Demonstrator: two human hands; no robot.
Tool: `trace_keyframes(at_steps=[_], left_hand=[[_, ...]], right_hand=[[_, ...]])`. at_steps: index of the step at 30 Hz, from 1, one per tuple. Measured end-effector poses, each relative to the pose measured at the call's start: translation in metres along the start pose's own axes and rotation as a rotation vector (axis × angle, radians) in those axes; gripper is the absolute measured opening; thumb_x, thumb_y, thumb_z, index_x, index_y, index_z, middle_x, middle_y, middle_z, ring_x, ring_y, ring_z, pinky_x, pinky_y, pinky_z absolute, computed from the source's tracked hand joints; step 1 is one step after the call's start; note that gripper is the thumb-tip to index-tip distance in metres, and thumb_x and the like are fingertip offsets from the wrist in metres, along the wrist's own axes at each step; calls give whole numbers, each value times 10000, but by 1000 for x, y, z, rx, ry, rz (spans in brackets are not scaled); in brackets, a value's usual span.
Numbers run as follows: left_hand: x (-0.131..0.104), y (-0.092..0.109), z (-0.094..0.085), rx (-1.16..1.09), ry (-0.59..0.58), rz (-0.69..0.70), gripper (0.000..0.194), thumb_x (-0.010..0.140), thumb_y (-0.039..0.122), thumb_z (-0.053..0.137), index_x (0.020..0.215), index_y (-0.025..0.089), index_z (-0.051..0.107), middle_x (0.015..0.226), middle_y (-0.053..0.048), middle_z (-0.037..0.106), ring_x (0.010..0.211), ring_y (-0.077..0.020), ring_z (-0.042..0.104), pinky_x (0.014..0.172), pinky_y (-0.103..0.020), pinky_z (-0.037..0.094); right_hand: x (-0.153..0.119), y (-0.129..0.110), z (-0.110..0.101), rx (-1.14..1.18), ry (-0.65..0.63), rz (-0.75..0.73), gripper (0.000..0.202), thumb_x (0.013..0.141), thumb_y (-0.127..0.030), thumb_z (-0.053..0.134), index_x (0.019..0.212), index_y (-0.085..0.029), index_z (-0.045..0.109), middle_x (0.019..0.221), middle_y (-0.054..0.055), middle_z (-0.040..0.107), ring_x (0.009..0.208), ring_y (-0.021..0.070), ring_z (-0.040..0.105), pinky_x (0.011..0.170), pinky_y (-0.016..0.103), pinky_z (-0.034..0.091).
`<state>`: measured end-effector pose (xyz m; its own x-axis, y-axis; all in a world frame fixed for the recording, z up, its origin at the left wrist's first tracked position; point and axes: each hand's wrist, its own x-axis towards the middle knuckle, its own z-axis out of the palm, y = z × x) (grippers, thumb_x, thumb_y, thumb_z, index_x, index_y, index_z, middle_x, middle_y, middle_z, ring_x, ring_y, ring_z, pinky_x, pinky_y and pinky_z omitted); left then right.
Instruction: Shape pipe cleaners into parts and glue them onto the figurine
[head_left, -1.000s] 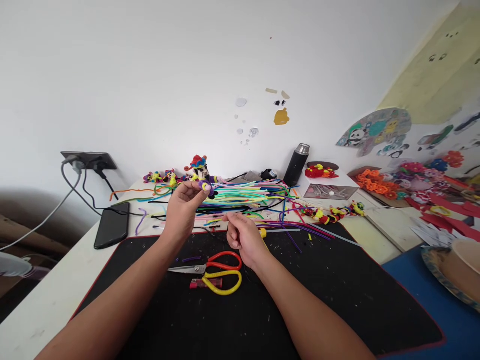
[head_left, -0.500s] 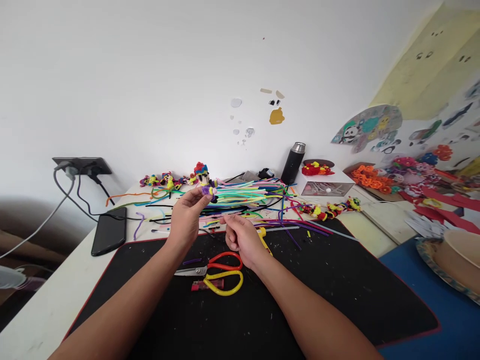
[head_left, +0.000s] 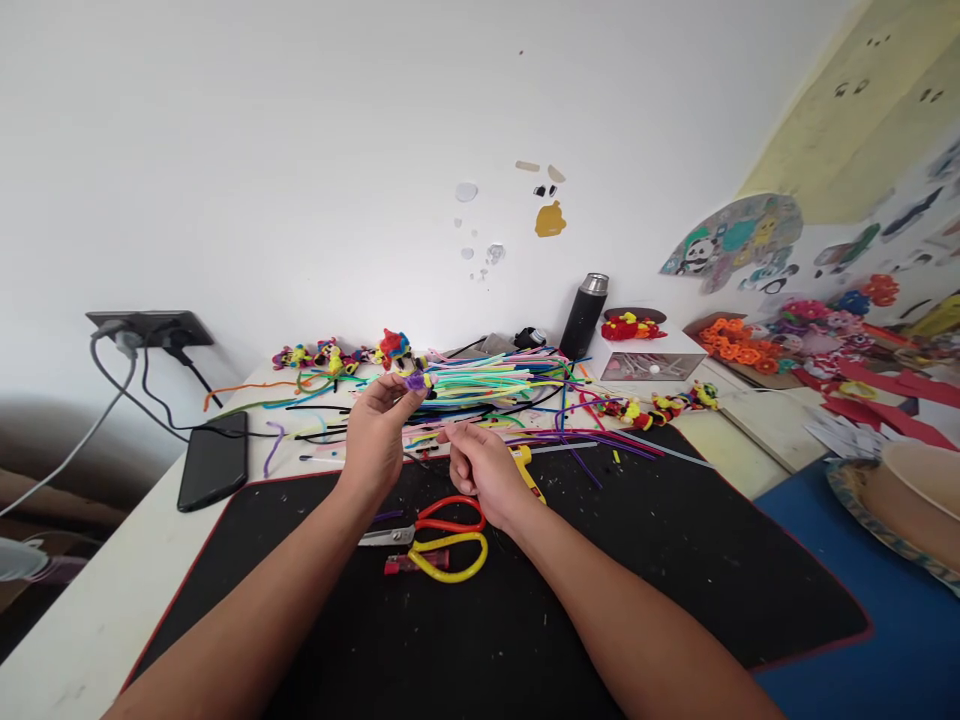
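Black, one phone is lying at ten o'clock from the mat's centre. At eleven, the left hand is pinching one red-hatted figure. One pair of scissors is resting at ten. At twelve, the right hand is curling inward; whether it's gripping anything, I cannot tell. At one o'clock, one box is containing pale sticks.

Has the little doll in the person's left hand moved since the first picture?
Yes. Judged against the black flask, the doll in the left hand now sits lower in the view.
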<state>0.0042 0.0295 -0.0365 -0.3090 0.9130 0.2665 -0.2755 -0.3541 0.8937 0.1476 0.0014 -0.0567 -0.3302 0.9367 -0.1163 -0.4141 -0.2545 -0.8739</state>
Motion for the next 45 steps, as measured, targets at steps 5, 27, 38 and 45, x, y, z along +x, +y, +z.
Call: trace_keyframes(at_steps=[5,27,38,45], left_hand=[[-1,-1,1,-40,20,-17,254,705,260,900,854,195,704,894,-4,713,900,-170,654,927,-312,490],[0,9,-2,8,-223,-215,215,720,338,910,859,194,833,862,-46,784,889,-222,661,950,-349,462],[0,8,-5,113,-291,-212,179,760,359,885,854,219,825,870,-35,774,923,-237,653,940,-354,455],[-1,8,-4,145,-295,-211,239,732,413,896,841,217,815,843,-35,756,876,-232,629,890,-350,450]], right_hand=[[0,1,0,-14,-2,2,362,820,-504,745,865,-153,667,456,-109,421,339,53,325,365,208,173],[5,-8,-7,100,71,-52,377,775,-511,791,834,-157,678,463,-103,420,334,50,330,368,214,119],[3,-12,-6,104,59,-48,339,774,-485,776,810,-165,671,462,-105,420,337,49,330,365,211,127],[3,-11,-4,96,80,-25,323,729,-455,796,764,-190,615,449,-108,425,343,52,318,359,208,129]])
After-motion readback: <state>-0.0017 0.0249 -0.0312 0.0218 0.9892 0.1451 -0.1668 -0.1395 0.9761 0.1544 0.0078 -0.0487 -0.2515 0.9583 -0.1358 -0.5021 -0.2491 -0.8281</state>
